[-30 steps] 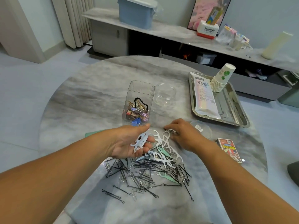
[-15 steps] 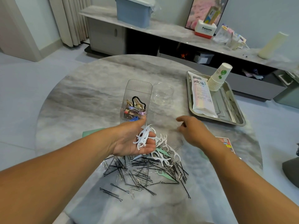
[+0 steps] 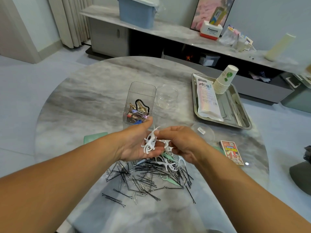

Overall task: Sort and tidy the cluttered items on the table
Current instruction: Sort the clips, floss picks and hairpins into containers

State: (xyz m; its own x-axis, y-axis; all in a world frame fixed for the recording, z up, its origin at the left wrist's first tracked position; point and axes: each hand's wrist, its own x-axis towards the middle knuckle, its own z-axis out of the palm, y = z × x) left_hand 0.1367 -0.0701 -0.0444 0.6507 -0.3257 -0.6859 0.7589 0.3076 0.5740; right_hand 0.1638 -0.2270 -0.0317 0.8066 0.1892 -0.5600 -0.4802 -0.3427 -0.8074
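Above table (image 3: 94, 101), floss picks (image 3: 149, 142) in left hand (image 3: 136, 143)

"Panasonic" stands in dark letters on the white-and-red box (image 3: 210, 32) on the shelf at one o'clock. Large Chinese characters, seemingly "呼吸", head the white packet (image 3: 207, 98) in the steel tray (image 3: 242, 121). Print on the paper cups (image 3: 224, 80) and the red booklet (image 3: 231, 152) is illegible.

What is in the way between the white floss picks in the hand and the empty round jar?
Nothing visible blocks it. The left hand holds the white floss picks above the table, and the empty round jar stands open farther back. The tall clear box of hair clips stands beside the jar, just left of that path.
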